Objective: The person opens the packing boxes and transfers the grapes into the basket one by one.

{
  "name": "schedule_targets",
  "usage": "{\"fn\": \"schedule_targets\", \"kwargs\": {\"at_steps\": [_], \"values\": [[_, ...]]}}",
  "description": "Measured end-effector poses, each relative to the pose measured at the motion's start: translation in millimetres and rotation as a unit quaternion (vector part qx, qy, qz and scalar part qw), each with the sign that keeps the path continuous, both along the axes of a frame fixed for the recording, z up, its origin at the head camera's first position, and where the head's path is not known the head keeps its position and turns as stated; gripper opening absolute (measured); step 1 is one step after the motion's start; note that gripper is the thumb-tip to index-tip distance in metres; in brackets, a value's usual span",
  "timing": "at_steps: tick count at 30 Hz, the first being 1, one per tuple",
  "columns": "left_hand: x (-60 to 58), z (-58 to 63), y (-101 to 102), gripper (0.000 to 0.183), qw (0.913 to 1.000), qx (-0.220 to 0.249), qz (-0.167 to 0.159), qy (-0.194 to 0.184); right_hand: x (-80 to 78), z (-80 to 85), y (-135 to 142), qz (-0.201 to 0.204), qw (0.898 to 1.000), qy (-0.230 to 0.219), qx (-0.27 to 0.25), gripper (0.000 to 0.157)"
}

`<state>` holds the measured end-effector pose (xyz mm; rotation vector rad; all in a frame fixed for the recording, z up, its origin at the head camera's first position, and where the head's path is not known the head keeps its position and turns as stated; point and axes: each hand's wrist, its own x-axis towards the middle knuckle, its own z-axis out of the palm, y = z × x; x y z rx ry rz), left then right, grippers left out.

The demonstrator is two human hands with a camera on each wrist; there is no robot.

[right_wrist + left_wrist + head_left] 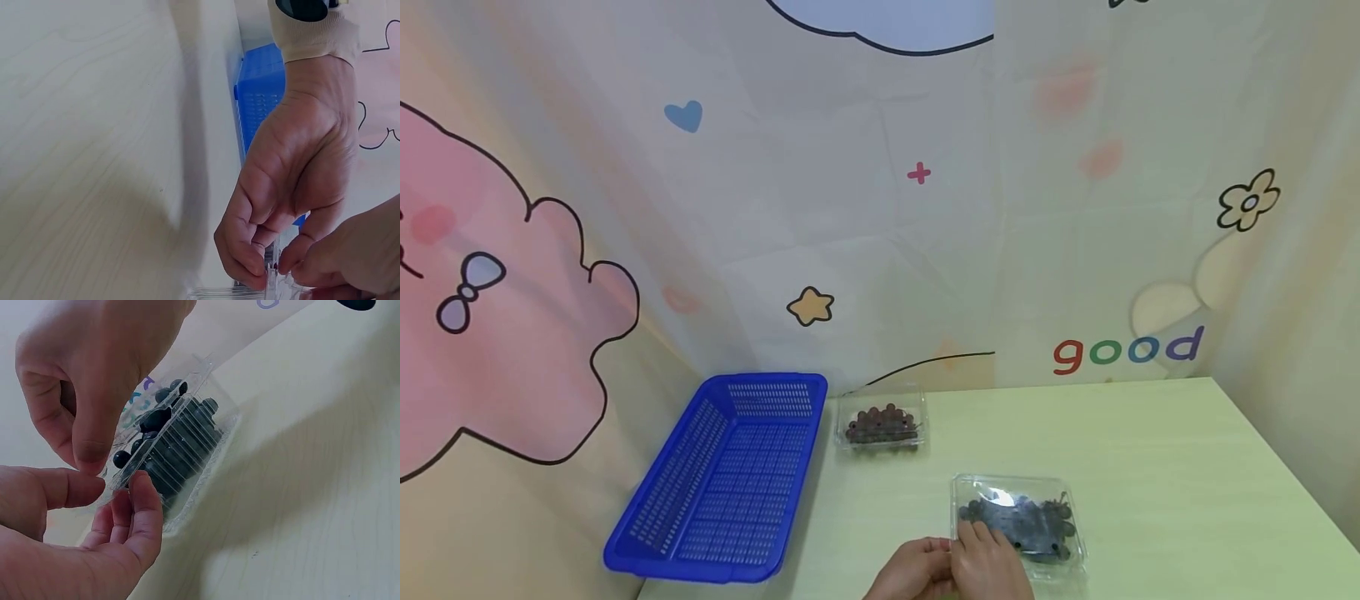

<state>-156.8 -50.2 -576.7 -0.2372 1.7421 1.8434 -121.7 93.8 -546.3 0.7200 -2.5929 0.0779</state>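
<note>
A clear plastic clamshell box of dark grapes [1030,525] lies on the table at the front, its lid over the fruit. My left hand [913,571] is at the box's near left corner, and its thumb and fingertips pinch the plastic rim. Close beside it, my right hand [988,562] bends over the same corner, with thumb and finger pinching the edge. In the left wrist view the box [187,437] shows its ribbed side, with the right hand [100,375] above the left hand [81,556]. The right wrist view shows the left hand [294,162] facing the right hand [359,259].
A blue plastic basket [793,521] stands at the table's left side. Another clear box of reddish grapes [883,427] sits farther back, just right of the basket. Behind the pale table [1165,467] hangs a printed curtain [880,208].
</note>
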Motion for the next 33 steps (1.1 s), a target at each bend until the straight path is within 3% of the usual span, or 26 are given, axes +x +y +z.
{"fn": "schedule_targets", "kwargs": {"at_steps": [6,13,19,28,33], "values": [[-0.9,-1.1,-0.3,0.015,1.0,-0.004,0.004,0.006,4.2,3.3,-1.7,-0.012,1.0,-0.003,-0.013,0.029],[-0.7,0.4,3.5,0.015,0.9974,-0.056,-0.01,0.045,4.1,-0.6,-2.3,-0.025,1.0,0.009,-0.001,0.031],[-2.3,-1.0,8.4,0.013,0.9987,-0.047,0.012,0.011,2.4,2.1,0.6,-0.044,0.999,0.0,0.003,0.03],[-1.6,0.1,14.3,0.004,0.998,-0.044,0.045,0.005,2.9,14.4,0.5,-0.081,0.996,-0.042,-0.019,0.027],[-1.5,2.0,14.0,0.005,0.9977,-0.053,0.043,0.005,2.7,17.5,1.2,-0.099,0.993,-0.055,-0.017,0.029]]}}
